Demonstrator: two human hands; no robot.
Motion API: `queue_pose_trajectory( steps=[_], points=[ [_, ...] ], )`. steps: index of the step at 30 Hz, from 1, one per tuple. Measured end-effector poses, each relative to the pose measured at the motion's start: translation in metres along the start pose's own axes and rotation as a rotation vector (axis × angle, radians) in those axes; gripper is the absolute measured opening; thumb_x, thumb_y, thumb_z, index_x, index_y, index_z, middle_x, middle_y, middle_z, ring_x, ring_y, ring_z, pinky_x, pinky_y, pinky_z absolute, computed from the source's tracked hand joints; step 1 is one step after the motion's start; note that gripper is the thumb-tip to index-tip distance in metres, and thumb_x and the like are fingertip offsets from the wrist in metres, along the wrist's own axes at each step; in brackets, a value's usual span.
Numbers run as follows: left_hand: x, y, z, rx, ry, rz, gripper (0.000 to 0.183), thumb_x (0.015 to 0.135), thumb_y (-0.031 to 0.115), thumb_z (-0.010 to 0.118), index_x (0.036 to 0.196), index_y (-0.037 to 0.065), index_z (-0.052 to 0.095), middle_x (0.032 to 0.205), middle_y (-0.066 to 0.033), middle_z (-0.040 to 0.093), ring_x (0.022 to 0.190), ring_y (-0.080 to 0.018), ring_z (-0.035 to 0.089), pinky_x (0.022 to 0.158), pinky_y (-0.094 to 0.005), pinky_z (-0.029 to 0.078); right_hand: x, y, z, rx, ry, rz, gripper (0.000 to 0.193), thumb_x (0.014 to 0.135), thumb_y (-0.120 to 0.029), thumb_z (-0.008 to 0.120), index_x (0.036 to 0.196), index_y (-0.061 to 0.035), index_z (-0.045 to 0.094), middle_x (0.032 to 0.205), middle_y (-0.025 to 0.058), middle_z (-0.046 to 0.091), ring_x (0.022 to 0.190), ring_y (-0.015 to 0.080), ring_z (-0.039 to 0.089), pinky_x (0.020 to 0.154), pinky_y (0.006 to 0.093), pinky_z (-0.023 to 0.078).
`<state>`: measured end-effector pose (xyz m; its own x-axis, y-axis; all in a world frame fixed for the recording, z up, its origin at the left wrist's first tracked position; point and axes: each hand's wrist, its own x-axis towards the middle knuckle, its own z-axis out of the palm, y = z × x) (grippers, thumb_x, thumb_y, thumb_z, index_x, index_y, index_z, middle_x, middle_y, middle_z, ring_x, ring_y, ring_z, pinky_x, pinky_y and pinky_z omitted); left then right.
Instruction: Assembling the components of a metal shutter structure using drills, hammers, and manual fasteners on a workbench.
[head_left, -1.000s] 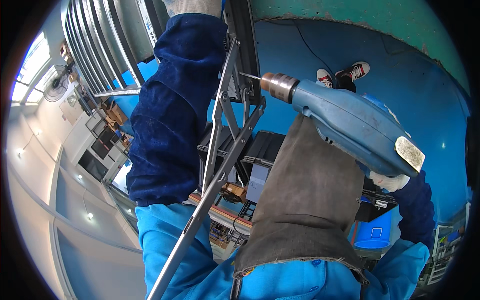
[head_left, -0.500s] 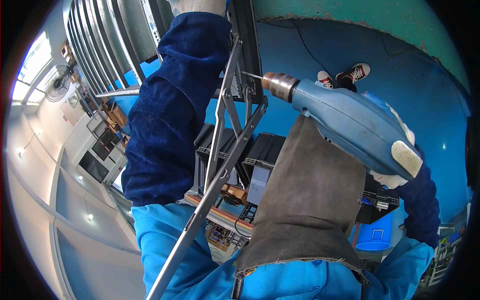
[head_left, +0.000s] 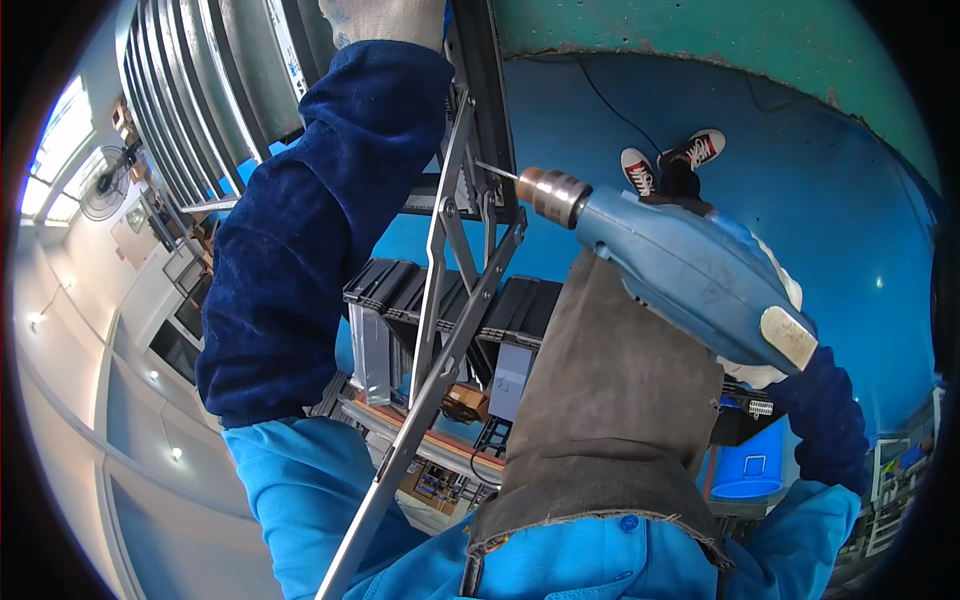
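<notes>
In my right hand (head_left: 782, 268), in a white glove, is a blue power drill (head_left: 690, 275) with a metal chuck. Its thin bit points to the upper left, with the tip at the side of a dark metal frame (head_left: 487, 90); whether it touches cannot be told. My left hand (head_left: 385, 20), also gloved, lies at the top edge beside that frame, its fingers out of view. A hinged metal linkage (head_left: 440, 215) joins the frame, and its long bar (head_left: 390, 470) slants down across my left side.
Parallel metal bars (head_left: 215, 90) stand at upper left. A green surface (head_left: 700, 35) curves along the top. Black bins (head_left: 520, 305) and a blue bucket (head_left: 748, 470) sit below. My shoes (head_left: 638, 172) are on the blue floor, near a cable (head_left: 610, 110).
My left forearm has swung outward to the left, and more of its glove shows. The drill appears slightly further left, its bit still by the frame. The whole view has shifted a little.
</notes>
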<state>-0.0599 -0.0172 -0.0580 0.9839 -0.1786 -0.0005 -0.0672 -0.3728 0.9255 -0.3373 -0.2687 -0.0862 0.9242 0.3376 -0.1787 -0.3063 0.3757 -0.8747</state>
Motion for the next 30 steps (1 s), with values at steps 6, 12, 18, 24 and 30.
queue_pose_trajectory(
  steps=[6,12,18,24,30],
  points=[
    [0.003,0.005,-0.010,0.121,0.014,-0.024,0.047,0.080,0.004,0.063,0.126,0.001,0.054,0.080,0.0010,0.059,0.063,-0.0059,0.051,0.056,-0.0204,0.042,0.022,-0.027,0.000,-0.217,-0.081,-0.064,0.070,0.088,-0.036,0.060,0.143,-0.0026,0.031,0.131,0.0165,0.051,0.111,0.0270,0.058,0.094,0.0368,0.048],
    [0.002,0.013,-0.008,0.080,-0.007,-0.032,0.047,0.081,0.005,0.063,0.127,0.002,0.053,0.082,0.0004,0.059,0.063,-0.0066,0.052,0.055,-0.0211,0.042,-0.003,-0.012,-0.007,-0.103,0.022,0.047,0.099,0.070,-0.035,0.084,0.142,0.0045,0.028,0.138,0.0233,0.044,0.124,0.0310,0.050,0.105,0.0406,0.037],
    [0.001,0.012,-0.001,0.046,0.030,-0.094,0.047,0.081,0.004,0.061,0.127,0.002,0.052,0.083,-0.0001,0.058,0.064,-0.0066,0.051,0.055,-0.0217,0.042,-0.009,-0.002,0.005,-0.094,0.026,0.047,0.080,0.071,-0.027,0.081,0.137,-0.0016,0.043,0.140,0.0264,0.040,0.135,0.0344,0.037,0.110,0.0457,0.030],
    [0.002,0.013,0.005,-0.003,0.001,-0.046,0.046,0.080,0.004,0.060,0.125,0.003,0.053,0.081,0.0008,0.056,0.063,-0.0071,0.050,0.055,-0.0220,0.042,0.020,-0.042,-0.001,1.350,0.421,0.693,0.052,0.099,-0.040,0.042,0.136,-0.0037,0.043,0.121,0.0189,0.059,0.090,0.0301,0.068,0.068,0.0374,0.061],
    [0.001,0.019,-0.004,0.132,-0.008,-0.064,0.048,0.080,0.004,0.060,0.127,0.005,0.051,0.084,-0.0004,0.057,0.064,-0.0081,0.051,0.056,-0.0223,0.044,0.023,-0.019,0.003,0.104,-0.101,0.020,0.073,0.083,-0.022,0.071,0.143,-0.0038,0.034,0.137,0.0164,0.047,0.118,0.0250,0.055,0.096,0.0354,0.050]
  ],
)
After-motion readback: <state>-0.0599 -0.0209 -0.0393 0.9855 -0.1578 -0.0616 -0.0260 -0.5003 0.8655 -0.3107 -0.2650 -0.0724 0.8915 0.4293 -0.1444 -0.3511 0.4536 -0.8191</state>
